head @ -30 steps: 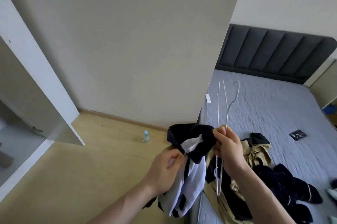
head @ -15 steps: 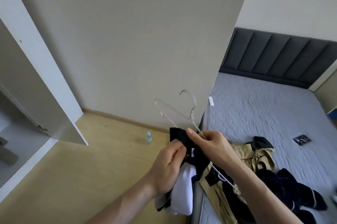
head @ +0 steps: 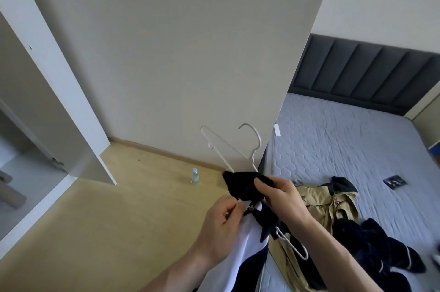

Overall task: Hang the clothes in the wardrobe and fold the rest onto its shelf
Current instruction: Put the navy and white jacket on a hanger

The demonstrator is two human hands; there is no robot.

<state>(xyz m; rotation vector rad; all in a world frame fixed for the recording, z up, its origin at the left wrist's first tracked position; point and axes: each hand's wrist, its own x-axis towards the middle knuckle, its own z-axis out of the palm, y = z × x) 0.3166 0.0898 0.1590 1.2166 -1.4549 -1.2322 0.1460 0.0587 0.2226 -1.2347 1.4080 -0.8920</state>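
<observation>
I hold a white and dark navy jacket (head: pixel 240 246) low in the middle of the view. My left hand (head: pixel 222 227) pinches its white front by the zipper. My right hand (head: pixel 281 197) grips the dark collar together with a white wire hanger (head: pixel 228 146). The hanger's hook and one shoulder stick up above the collar; its other end pokes out below my right wrist. The open wardrobe (head: pixel 35 130) stands at the left. More clothes lie on the bed: a tan garment (head: pixel 331 206) and a dark navy one (head: pixel 371 249).
A large beige panel (head: pixel 178 53) fills the middle, between wardrobe and bed. A small plastic bottle (head: pixel 195 175) stands on the wooden floor by the skirting. The grey mattress (head: pixel 345 144) has a dark padded headboard (head: pixel 366 77) and a small dark packet (head: pixel 394 182) on it.
The hanger went from upright over the bed to tilted left with one end inside the jacket's collar. My hands and the jacket shifted slightly left and closer together.
</observation>
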